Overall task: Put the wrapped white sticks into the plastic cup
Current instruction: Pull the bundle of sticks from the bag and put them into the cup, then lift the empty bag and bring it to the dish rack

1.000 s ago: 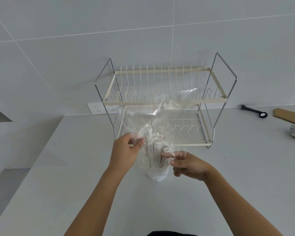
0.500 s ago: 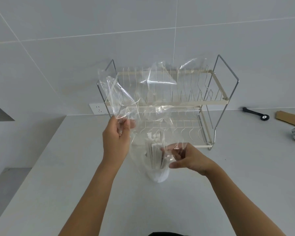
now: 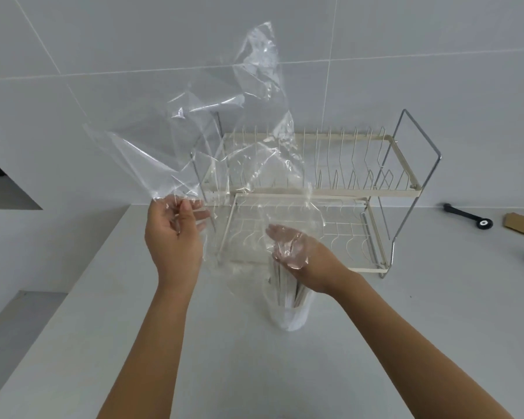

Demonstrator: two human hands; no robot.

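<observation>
On the bench [image 3: 375, 343], the plastic cup [image 3: 289, 317] stands upright with wrapped white sticks [image 3: 285, 290] inside. Right hand [image 3: 295, 251] hovers over it, grip wide. Left of it, left hand [image 3: 173, 234] pinches a clear bag [image 3: 224, 140]. Behind stands a dish rack [image 3: 345, 189].

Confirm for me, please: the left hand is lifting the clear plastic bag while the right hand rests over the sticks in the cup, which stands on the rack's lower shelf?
Not quite. The head view shows the plastic cup standing on the countertop in front of the dish rack, not on its lower shelf. The rest holds: left hand lifts the clear plastic bag, right hand over the wrapped white sticks.
</observation>
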